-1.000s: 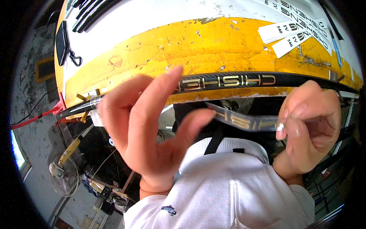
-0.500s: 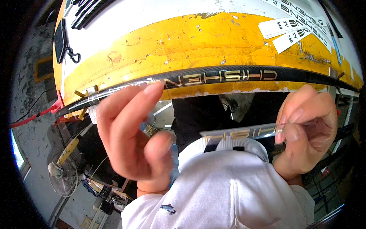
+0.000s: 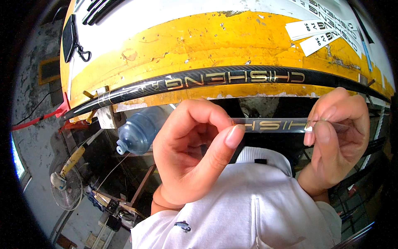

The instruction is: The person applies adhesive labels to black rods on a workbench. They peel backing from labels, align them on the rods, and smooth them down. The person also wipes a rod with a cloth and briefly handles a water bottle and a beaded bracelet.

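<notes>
Between my hands a clear decal strip (image 3: pixel 271 125) with gold letters is stretched level above my lap. My left hand (image 3: pixel 195 151) pinches its left end between thumb and forefinger. At its right end my right hand (image 3: pixel 335 135) does the same, and those fingers cover part of the strip. Just beyond both hands, a glossy black carbon tube (image 3: pixel 145 88) lies along the near edge of the table, with gold lettering on the side facing me. Neither hand touches the tube.
Pegs (image 3: pixel 88 94) flank the tube's left end on the worn yellow-and-white table (image 3: pixel 166 50). Printed white strips (image 3: pixel 319 42) lie at the far right, black tubes (image 3: pixel 99 10) and a black pouch with a clip (image 3: pixel 69 38) at the far left. Below stand a blue water jug (image 3: pixel 139 132) and a fan (image 3: pixel 66 189).
My left hand has moved right and down, away from the tube, and now grips the strip's left end. The strip has risen and straightened. My right hand keeps its hold.
</notes>
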A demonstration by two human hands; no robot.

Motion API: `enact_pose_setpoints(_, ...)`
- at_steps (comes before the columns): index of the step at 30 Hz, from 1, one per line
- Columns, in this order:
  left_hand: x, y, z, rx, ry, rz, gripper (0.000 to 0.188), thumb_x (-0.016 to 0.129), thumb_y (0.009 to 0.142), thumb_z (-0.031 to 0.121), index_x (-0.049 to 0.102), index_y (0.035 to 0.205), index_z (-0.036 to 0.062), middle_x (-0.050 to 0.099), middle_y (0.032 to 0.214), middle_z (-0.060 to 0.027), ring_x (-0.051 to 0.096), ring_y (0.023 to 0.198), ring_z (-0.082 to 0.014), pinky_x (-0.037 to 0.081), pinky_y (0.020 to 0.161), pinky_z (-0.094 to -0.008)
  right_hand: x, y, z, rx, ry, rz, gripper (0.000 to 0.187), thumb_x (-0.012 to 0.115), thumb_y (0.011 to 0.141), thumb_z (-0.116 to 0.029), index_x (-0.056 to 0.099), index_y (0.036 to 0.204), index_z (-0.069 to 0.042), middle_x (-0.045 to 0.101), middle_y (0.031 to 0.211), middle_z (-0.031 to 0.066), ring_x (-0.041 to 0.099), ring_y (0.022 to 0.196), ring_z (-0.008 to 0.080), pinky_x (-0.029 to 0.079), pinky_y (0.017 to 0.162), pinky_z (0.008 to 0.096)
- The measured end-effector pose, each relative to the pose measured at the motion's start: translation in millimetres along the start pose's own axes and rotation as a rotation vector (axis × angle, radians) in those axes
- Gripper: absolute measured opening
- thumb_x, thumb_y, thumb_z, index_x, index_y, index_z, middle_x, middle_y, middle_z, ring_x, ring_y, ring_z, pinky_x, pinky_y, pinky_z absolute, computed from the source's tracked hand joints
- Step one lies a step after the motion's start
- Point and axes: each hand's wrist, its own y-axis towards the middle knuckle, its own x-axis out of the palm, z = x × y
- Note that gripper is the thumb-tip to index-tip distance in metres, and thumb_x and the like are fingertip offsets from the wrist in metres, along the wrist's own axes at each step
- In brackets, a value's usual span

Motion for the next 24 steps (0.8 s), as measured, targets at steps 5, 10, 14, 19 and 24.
enact_pose_setpoints(5, 10, 10, -2, 0.158, 0.276, 0.181, 0.016, 0.065, 0.085, 0.011, 0.052, 0.083, 0.0022, 0.05, 0.065, 0.0027, 0.037, 0.049, -0.0009, 0.024, 0.044, -0.0162, 8, 6, 6, -0.114, -0.087, 0.08, 0.033, 0.055, 0.076, 0.016, 0.049, 0.105, 0.001, 0.056, 0.088, 0.0121, 0.052, 0.069, 0.0117, 0.045, 0.068, 0.0209)
enact_pose_setpoints(10, 18, 23, -2, 0.175, 0.419, 0.242, 0.014, 0.065, 0.086, 0.011, 0.054, 0.082, 0.0034, 0.048, 0.06, 0.0062, 0.033, 0.046, 0.0011, 0.019, 0.043, -0.0159, -9, 20, 16, -0.273, -0.372, -0.081, 0.043, 0.064, 0.071, 0.02, 0.051, 0.107, 0.001, 0.058, 0.089, 0.0104, 0.054, 0.074, 0.0107, 0.046, 0.07, 0.0217)
enact_pose_setpoints(14, 20, 25, -3, 0.181, 0.532, 0.247, 0.012, 0.067, 0.085, 0.006, 0.055, 0.082, 0.0028, 0.05, 0.063, 0.006, 0.037, 0.05, 0.0013, 0.022, 0.046, -0.0146, -5, 19, 21, -0.291, -0.443, -0.066, 0.043, 0.066, 0.07, 0.019, 0.051, 0.106, 0.001, 0.058, 0.087, 0.0095, 0.054, 0.071, 0.0099, 0.046, 0.066, 0.0203)
enact_pose_setpoints(19, 17, 28, -4, 0.211, 0.669, 0.223, 0.012, 0.067, 0.084, 0.003, 0.056, 0.081, 0.0022, 0.052, 0.064, 0.0052, 0.04, 0.053, 0.0011, 0.026, 0.048, -0.0137, -7, 22, 26, -0.339, -0.539, -0.121, 0.044, 0.066, 0.069, 0.02, 0.051, 0.106, 0.002, 0.058, 0.084, 0.0097, 0.053, 0.066, 0.0095, 0.046, 0.062, 0.0195)
enact_pose_setpoints(24, 22, 27, 0, 0.159, 0.669, 0.258, 0.012, 0.068, 0.083, 0.003, 0.056, 0.08, 0.0023, 0.053, 0.065, 0.0046, 0.041, 0.054, 0.0009, 0.027, 0.049, -0.0135, -5, 25, 27, -0.374, -0.594, -0.118, 0.046, 0.066, 0.069, 0.021, 0.05, 0.108, 0.003, 0.057, 0.081, 0.0098, 0.052, 0.065, 0.0094, 0.047, 0.06, 0.0196)
